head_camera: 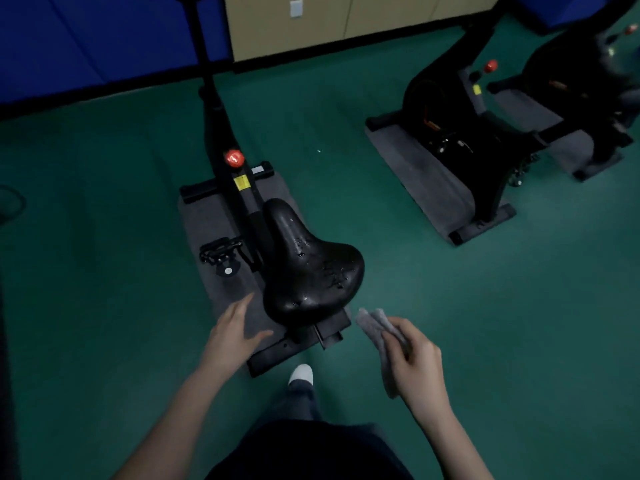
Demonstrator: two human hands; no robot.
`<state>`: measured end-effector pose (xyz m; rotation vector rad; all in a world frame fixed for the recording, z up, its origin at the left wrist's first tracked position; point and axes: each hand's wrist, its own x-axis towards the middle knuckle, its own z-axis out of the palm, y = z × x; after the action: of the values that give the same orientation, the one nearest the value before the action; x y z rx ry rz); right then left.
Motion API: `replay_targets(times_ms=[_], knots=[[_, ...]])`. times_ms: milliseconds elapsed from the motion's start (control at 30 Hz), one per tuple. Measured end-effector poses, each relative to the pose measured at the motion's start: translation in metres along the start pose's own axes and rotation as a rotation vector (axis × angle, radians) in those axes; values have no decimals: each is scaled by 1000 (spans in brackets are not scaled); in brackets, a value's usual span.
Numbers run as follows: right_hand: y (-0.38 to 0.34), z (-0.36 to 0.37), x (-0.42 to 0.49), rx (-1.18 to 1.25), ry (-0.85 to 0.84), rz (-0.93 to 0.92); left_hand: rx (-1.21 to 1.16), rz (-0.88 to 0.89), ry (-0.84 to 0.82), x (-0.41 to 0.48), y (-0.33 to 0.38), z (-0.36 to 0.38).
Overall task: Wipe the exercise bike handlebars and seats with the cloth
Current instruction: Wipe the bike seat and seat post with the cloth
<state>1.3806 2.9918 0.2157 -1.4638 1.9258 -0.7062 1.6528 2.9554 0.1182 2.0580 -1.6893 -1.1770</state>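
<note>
A black exercise bike seat stands in the middle of the view, its surface worn and scuffed. My right hand grips a folded grey cloth just right of the seat's back edge, not touching it. My left hand hovers with fingers spread to the left of the seat's rear, holding nothing. The bike's post rises toward the top of the view; its handlebars are out of frame.
The bike stands on a grey mat on a green floor. A pedal sticks out left of the seat. A second bike on its mat is at right, a third beyond. My white shoe is behind the bike's base.
</note>
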Motion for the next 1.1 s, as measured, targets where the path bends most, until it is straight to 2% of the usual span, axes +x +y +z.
replay_targets(times_ms=[200,467,867,1100], knots=[[-21,13,56,29,-78,-122,-118,-53,78,-1,3,6],[-37,28,111,49,-173,-345,-255,-193,298,-6,15,17],[-80,80,230,-13,-373,-879,-614,-278,628,18,58,58],[-102,134,255,-202,-651,-1147,-924,-280,747,24,69,70]])
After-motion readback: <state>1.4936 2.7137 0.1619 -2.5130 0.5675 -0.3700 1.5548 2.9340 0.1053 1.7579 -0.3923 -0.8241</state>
